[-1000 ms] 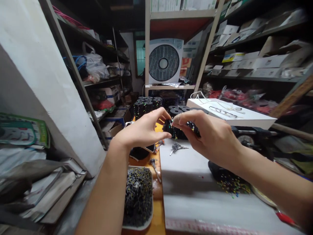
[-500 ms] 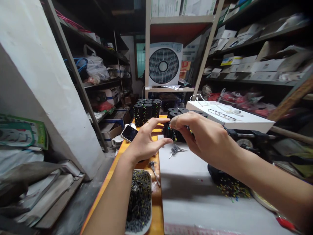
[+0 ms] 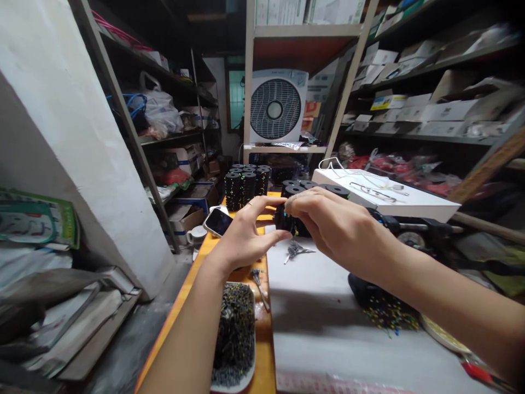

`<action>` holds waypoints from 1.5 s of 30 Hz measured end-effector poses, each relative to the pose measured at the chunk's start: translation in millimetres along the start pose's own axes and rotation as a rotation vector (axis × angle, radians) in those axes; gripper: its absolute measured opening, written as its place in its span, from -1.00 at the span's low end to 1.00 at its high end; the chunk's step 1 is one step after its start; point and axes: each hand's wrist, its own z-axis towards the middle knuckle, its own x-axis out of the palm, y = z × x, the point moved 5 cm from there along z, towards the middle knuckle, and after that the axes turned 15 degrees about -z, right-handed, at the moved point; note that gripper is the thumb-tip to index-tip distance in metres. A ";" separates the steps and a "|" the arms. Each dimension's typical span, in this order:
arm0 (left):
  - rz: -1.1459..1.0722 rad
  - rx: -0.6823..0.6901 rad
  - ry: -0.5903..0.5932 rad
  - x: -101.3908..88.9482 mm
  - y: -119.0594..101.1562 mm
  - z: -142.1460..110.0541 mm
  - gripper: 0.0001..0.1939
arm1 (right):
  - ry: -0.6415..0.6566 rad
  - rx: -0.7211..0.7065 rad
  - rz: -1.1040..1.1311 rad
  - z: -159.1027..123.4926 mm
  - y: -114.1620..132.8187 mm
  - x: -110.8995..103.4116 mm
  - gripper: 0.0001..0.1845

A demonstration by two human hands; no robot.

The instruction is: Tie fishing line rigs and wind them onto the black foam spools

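Two hands are closing in around a black roll (image 3: 282, 220) beyond the white board's middle.
The left hand (image 3: 246, 232) is holding thumb and forefinger apart beside the roll; the right hand (image 3: 344, 221) is curling its fingers over it, their grip impossible to tell. More black rolls (image 3: 247, 189) are standing behind, and a phone (image 3: 219, 222) is lying leftward.

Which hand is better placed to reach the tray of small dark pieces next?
Left, probably: the left hand is nearer the tray, its thumb and forefinger apart. The right hand is farther over, on the side of the white surface, fingers curled.
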 end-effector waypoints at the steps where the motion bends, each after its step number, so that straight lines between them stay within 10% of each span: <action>1: -0.004 -0.003 0.003 0.1 0.1 0.1 -0.54 | 0.001 -0.001 -0.008 -0.3 -0.5 0.5 -0.76; 30: -0.015 0.029 0.003 -2.1 2.9 -0.6 -0.53 | -0.056 -0.266 -0.281 1.8 19.3 -3.5 -0.83; 37: -0.049 -0.006 -0.009 -2.6 6.3 0.7 -0.51 | -0.055 -0.001 -0.121 -8.3 -0.1 -3.2 -0.75; 45: -0.073 -0.001 -0.002 -1.6 3.1 -0.3 -0.54 | -0.103 -0.087 -0.073 -23.3 0.4 1.5 -0.68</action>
